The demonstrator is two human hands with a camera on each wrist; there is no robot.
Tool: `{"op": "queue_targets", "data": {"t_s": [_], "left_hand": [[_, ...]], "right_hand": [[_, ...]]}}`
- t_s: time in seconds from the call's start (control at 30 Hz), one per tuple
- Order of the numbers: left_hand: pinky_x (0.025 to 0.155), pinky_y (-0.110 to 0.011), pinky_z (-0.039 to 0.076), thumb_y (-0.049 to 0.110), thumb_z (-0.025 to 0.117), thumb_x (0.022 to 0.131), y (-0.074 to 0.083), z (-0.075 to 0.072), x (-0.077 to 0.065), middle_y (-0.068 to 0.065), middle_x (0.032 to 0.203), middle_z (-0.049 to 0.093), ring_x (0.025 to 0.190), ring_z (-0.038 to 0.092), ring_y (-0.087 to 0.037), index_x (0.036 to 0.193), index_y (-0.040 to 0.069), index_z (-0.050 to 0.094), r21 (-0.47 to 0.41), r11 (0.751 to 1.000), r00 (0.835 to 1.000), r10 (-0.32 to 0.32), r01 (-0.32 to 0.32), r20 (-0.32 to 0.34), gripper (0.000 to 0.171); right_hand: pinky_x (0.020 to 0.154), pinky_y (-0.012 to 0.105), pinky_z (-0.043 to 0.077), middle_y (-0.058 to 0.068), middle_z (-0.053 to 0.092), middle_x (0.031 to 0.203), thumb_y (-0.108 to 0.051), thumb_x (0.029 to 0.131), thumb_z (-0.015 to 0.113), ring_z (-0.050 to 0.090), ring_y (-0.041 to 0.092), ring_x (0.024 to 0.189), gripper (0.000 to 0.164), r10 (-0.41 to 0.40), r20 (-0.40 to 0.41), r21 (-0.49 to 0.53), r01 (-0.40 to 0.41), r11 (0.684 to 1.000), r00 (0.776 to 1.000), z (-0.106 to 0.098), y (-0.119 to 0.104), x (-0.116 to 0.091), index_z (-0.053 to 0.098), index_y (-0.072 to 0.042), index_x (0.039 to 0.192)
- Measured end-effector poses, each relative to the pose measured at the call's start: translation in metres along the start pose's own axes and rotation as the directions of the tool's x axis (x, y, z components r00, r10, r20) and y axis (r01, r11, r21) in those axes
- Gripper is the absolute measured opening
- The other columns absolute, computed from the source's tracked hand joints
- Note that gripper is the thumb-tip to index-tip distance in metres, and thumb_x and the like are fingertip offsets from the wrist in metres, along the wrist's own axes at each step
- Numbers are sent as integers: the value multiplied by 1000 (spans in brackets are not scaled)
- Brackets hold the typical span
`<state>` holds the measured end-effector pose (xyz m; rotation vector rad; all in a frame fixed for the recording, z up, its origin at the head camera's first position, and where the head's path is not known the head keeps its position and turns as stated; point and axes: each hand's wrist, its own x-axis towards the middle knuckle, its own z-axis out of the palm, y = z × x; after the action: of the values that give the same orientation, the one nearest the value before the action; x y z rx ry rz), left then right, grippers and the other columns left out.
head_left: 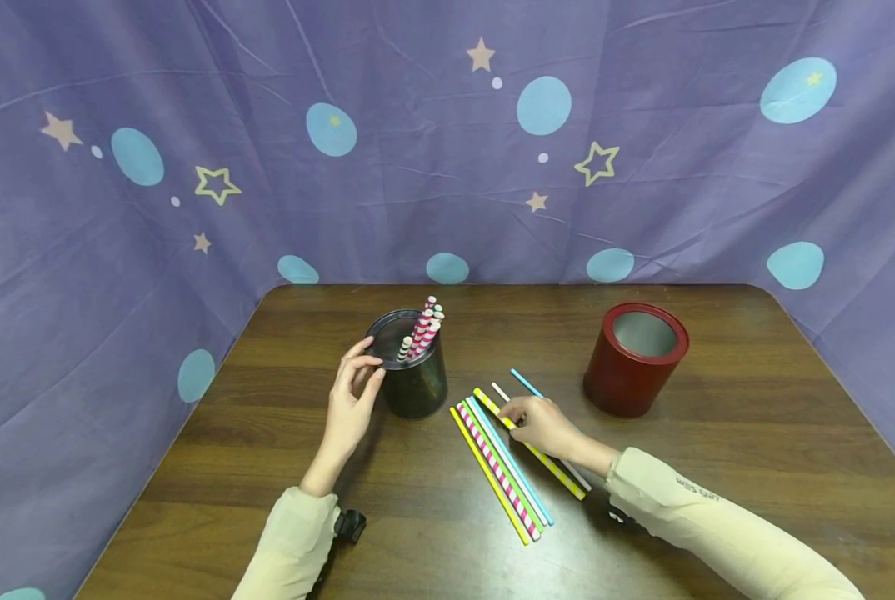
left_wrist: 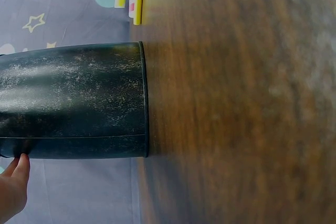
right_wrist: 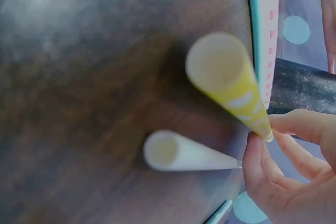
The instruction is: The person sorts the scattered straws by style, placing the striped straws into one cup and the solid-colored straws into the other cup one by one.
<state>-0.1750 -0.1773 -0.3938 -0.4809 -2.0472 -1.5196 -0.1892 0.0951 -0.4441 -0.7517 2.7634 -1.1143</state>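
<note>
A dark metal can (head_left: 416,393) stands upright with several striped paper straws (head_left: 427,327) leaning inside it. My left hand (head_left: 352,398) touches the can's left side and rim with its fingertips, its fingers spread and lightly bent. My right hand (head_left: 551,429) pinches a yellow-and-white paper straw (head_left: 556,472) near its far part, between thumb and fingers. In the right wrist view this straw's near end points at the camera, beside a white straw (right_wrist: 186,152) that passes close under the fingers. Partly behind the right hand is a blue straw (head_left: 525,382).
Left of the right hand, several straws lie side by side on the wooden table (head_left: 410,508), among them a yellow one (head_left: 488,474) and a pink-striped one (head_left: 502,477). A red can (head_left: 626,379) stands at the right, its visible inside bare. A purple curtain (head_left: 417,167) hangs behind the table.
</note>
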Motion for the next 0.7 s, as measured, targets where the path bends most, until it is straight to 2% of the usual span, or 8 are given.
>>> {"op": "queue_targets", "data": {"t_s": [0.23, 0.43, 0.7], "left_hand": [[96, -23, 36, -11, 52, 82, 1, 0, 0, -29, 124, 41, 118, 37, -37, 95, -13, 50, 2, 1000, 1000, -3, 3, 3, 13], [96, -23, 36, -11, 52, 82, 0, 0, -1, -29, 124, 41, 118, 37, -38, 95, -14, 50, -4, 1000, 1000, -1, 1, 3, 13], [97, -24, 36, -11, 51, 82, 0, 0, -1, -29, 124, 41, 118, 37, -37, 95, -14, 49, -13, 1000, 1000, 4, -4, -1, 13]], "right_hand": [[62, 27, 46, 3, 62, 79, 2, 70, 65, 56, 17, 75, 25, 3, -10, 43, -2, 999, 1000, -5, -2, 1, 65, -5, 94], [56, 22, 43, 4, 62, 77, 3, 70, 65, 53, 13, 67, 28, -4, -47, 90, 9, 996, 999, -9, -5, 1, 63, -3, 98], [54, 22, 46, 10, 62, 84, 5, 73, 62, 57, 15, 68, 33, 45, -54, 160, -36, 987, 997, -15, -10, 4, 59, -1, 105]]}}
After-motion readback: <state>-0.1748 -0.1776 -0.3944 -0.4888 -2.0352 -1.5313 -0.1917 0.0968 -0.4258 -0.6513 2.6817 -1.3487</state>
